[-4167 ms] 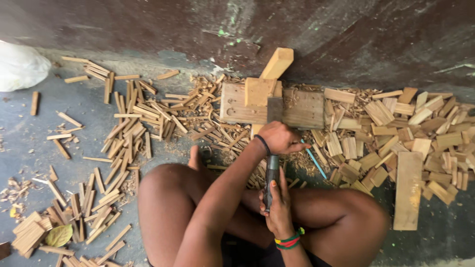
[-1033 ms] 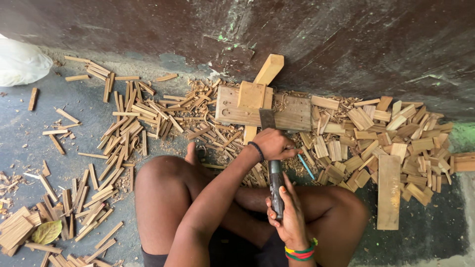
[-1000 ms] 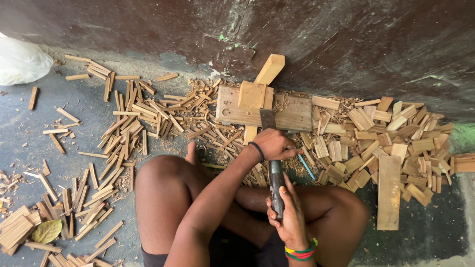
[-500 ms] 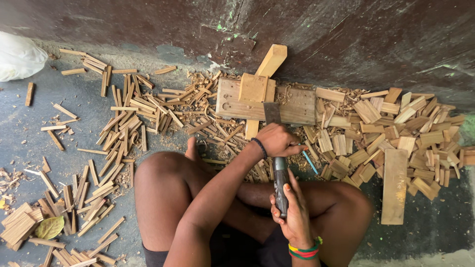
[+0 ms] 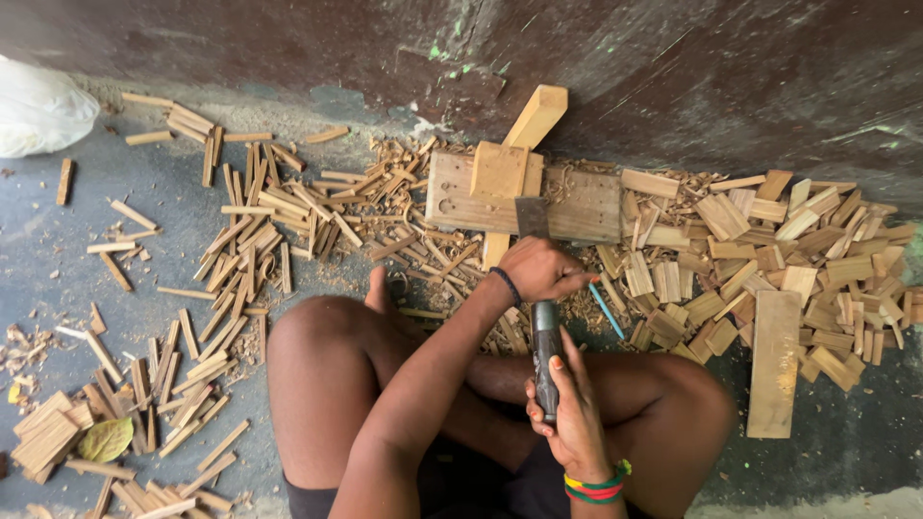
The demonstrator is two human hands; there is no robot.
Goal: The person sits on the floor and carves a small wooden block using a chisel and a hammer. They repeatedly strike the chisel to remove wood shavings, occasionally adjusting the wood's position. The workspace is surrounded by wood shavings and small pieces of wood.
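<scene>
From the head camera, I see little change against half a second ago: both hands hold the same places on the tool, and the whole scene sits in nearly the same spot in the frame. Against the picture from about four seconds back, the right hand (image 5: 575, 415) has slid nearer along the handle, and the long plank (image 5: 775, 363) on the right now lies slightly nearer the middle.

My left hand (image 5: 540, 269) is curled closed around the upper part of the chisel (image 5: 544, 332), fingers wrapped and pointing right, a dark band on the wrist. My right hand grips the near end of the handle, fingers folded round it with the thumb laid along the top; a striped bracelet (image 5: 594, 487) sits on that wrist.

The chisel is dark metal, long and narrow, running from between my knees away to the far side. Its flat blade (image 5: 532, 217) rests on the wooden board (image 5: 586, 204), just right of a pale square block (image 5: 498, 171) that lies on top of that board. A slanted pale stick (image 5: 535, 117) leans from the block toward the dark wall (image 5: 673, 67).

Thin split sticks (image 5: 250, 240) are scattered to the left, squarish offcuts (image 5: 769, 250) are piled to the right, and a thin blue stick (image 5: 606, 309) lies just right of my left hand. A white bag (image 5: 38, 111) sits far left.
</scene>
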